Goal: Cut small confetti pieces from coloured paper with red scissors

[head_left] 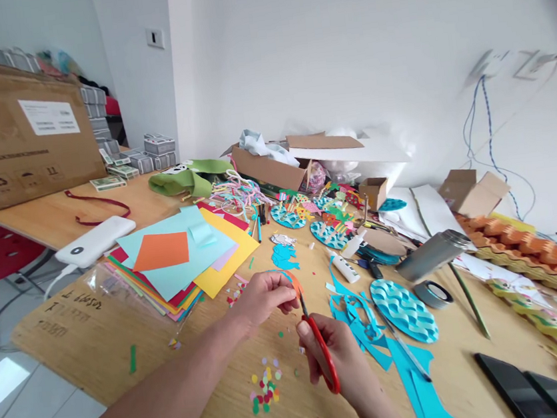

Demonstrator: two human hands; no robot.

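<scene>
My right hand (338,353) grips a pair of red-handled scissors (330,364), its blades pointing away from me. Between the pinched fingers of my left hand (268,297) is a small piece of orange paper (294,281), mostly covered by the fingers. The scissor tips meet the orange paper's edge. Just beyond my left hand lies a blue animal-shaped paper cutout (284,256). Colourful paper dots (266,388) are scattered on the table below my hands. Blue paper scraps (361,320) lie to the right.
Stacked coloured paper (227,248) and a white power bank (96,242) sit left. On the right are a wavy blue disc (403,311), a glue bottle (345,267), tape (433,293), a metal flask (433,254), a pen (410,355) and dark phones (530,388). Boxes and craft pieces line the back.
</scene>
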